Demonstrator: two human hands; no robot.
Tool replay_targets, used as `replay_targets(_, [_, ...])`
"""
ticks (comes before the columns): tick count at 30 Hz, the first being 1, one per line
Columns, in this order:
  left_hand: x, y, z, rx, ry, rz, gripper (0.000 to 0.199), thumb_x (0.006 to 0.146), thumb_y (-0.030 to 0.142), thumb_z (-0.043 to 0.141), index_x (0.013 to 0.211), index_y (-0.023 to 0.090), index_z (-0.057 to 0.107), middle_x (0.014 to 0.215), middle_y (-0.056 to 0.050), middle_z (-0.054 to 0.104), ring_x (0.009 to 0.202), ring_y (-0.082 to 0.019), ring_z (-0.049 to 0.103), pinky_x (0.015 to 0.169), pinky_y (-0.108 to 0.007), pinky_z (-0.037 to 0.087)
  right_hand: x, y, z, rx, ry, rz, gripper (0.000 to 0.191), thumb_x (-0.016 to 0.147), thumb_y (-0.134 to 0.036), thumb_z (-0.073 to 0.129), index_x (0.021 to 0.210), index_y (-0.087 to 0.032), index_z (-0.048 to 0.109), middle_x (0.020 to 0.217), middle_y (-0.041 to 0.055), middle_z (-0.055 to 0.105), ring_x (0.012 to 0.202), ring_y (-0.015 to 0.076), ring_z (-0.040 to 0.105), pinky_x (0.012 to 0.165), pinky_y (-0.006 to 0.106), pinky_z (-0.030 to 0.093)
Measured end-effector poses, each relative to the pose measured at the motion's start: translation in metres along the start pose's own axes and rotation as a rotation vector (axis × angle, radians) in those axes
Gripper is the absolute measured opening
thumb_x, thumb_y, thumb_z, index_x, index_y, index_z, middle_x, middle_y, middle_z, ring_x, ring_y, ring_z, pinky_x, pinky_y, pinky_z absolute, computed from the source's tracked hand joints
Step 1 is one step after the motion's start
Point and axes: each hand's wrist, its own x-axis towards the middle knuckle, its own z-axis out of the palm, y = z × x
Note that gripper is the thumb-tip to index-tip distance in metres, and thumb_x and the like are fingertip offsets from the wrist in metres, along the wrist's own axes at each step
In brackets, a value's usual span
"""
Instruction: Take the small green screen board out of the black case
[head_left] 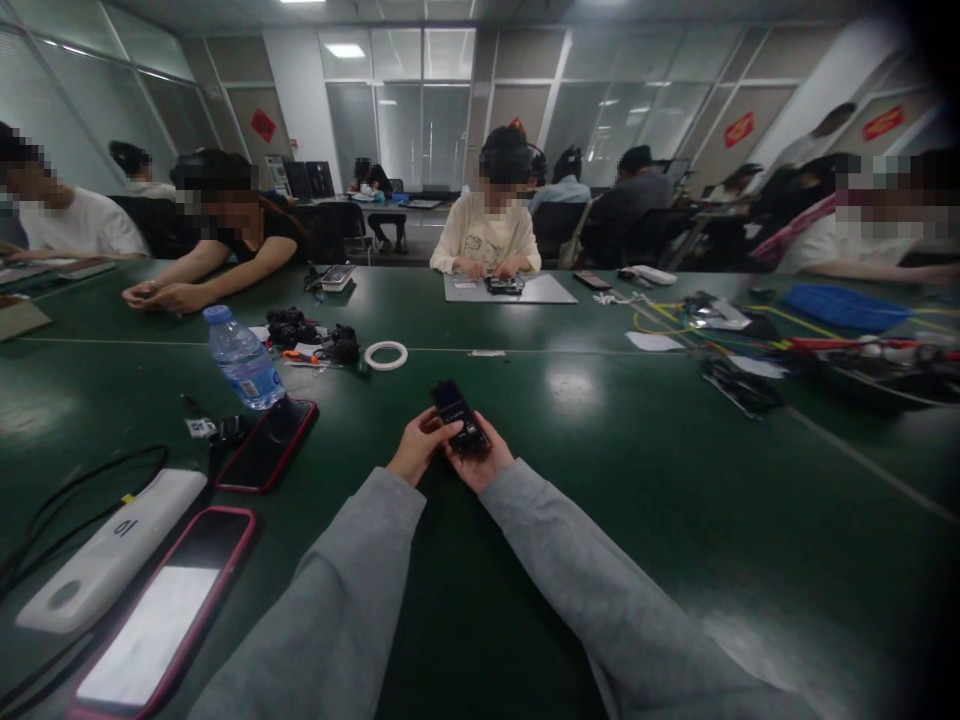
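Observation:
A small black handheld device point(451, 402) is held above the green table in front of me. It has a dark face with some small light marks on its lower part; its exact kind cannot be made out. My left hand point(417, 446) grips its left side, with the thumb lying across the lower face. Around the right side and underneath, my right hand point(487, 458) supports it, the fingers partly hidden behind it. The device tilts, its top leaning to the left.
Left of my arms lie a red-cased phone point(268, 446), a pink-cased phone point(169, 610) with a lit screen and a white device point(112, 555) with cables. A water bottle point(244, 360) and tape roll point(386, 356) stand further off. Cables point(739, 385) clutter the right; a person point(486, 235) sits opposite.

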Motion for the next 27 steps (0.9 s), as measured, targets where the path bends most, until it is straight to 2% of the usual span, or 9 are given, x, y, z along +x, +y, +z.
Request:
replay_targets(3, [-0.001,0.003,-0.003,0.043,0.014,0.039,0.046,0.059,0.023,0.077,0.102,0.014,0.064,0.096,-0.008,0.066,0.088,-0.018,0.061,0.086,-0.033,0.044,0.001,0.005,0.004,-0.072,0.058,-0.058,0.022,0.087,-0.034,0.055,0.095,-0.014,0.058,0.088,0.006,0.062,0.079,0.0155,0.06,0.068,0.027,0.055])
replay_targets(8, [-0.002,0.011,-0.008,0.142,0.068,0.076,0.054,0.055,0.023,0.079,0.106,0.015,0.063,0.094,-0.008,0.066,0.089,-0.019,0.061,0.088,-0.036,0.043,0.006,0.019,0.003,-0.296,-0.046,-0.32,0.04,0.068,-0.043,0.074,0.091,-0.013,0.061,0.093,0.0073,0.062,0.087,0.019,0.059,0.072,0.028,0.053])
replay_targets(11, [-0.004,0.012,-0.01,0.147,0.067,0.091,0.055,0.054,0.024,0.08,0.105,0.013,0.063,0.095,-0.009,0.067,0.091,-0.02,0.061,0.089,-0.036,0.042,0.008,0.026,-0.001,-0.324,-0.02,-0.419,0.045,0.06,-0.04,0.08,0.09,-0.013,0.061,0.093,0.0071,0.063,0.091,0.0192,0.059,0.077,0.028,0.051])
replay_targets(17, [-0.008,0.007,-0.017,0.191,0.107,0.096,0.062,0.049,0.023,0.082,0.107,0.014,0.063,0.092,-0.009,0.067,0.087,-0.021,0.062,0.087,-0.038,0.043,0.008,0.026,-0.003,-0.297,0.045,-0.442,0.047,0.052,-0.03,0.084,0.09,-0.015,0.06,0.086,0.0037,0.063,0.081,0.015,0.06,0.074,0.026,0.051])
replay_targets(27, [-0.011,0.008,-0.024,0.208,0.048,0.08,0.07,0.049,0.019,0.082,0.115,0.014,0.058,0.09,-0.007,0.066,0.089,-0.02,0.061,0.09,-0.039,0.041,-0.003,0.016,-0.005,-0.336,-0.063,-0.323,0.046,0.051,-0.021,0.083,0.091,-0.013,0.061,0.085,0.0046,0.064,0.081,0.0168,0.061,0.074,0.027,0.051])
